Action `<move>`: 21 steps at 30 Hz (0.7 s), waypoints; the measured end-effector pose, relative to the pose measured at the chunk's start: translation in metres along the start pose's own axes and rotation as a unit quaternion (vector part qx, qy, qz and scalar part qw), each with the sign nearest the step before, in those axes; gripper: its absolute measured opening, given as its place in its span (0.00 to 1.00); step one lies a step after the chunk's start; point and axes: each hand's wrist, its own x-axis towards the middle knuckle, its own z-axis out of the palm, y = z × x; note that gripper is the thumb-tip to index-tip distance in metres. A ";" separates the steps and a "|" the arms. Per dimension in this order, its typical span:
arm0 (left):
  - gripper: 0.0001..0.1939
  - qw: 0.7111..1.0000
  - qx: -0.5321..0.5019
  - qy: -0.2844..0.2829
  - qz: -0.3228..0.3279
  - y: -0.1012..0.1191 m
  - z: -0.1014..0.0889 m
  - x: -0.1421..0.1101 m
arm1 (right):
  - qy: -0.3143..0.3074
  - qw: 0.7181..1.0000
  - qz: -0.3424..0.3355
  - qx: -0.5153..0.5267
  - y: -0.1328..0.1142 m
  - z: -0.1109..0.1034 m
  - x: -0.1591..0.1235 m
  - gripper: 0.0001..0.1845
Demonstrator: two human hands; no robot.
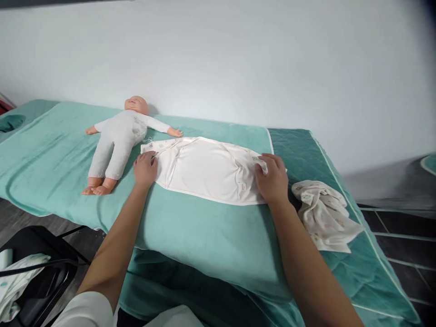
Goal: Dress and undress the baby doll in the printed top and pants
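Note:
A white cloth point(204, 168) with small printed figures along its upper and side edges lies spread out on the light green bed cover, creased at both sides. My left hand point(146, 169) is at its left edge, the fingers curled and pressed onto the fabric. At the right edge, my right hand point(273, 179) pinches the bunched fabric between thumb and fingers. A baby doll point(117, 136) in a white body suit lies on its back left of the cloth, arms spread, one hand close to the cloth's upper left corner. Thin strings show at that corner.
A crumpled printed white cloth point(322, 213) lies right of my right arm on the dark green quilted cover point(293, 141). The light green cover point(204, 236) runs up to the white wall point(218, 63). A black chair point(44, 240) holding printed fabric point(23, 281) stands at lower left.

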 end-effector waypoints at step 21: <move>0.33 0.956 0.045 -0.190 0.220 0.030 0.019 0.022 | -0.171 0.980 -0.048 -0.084 -0.036 0.032 -0.013 0.28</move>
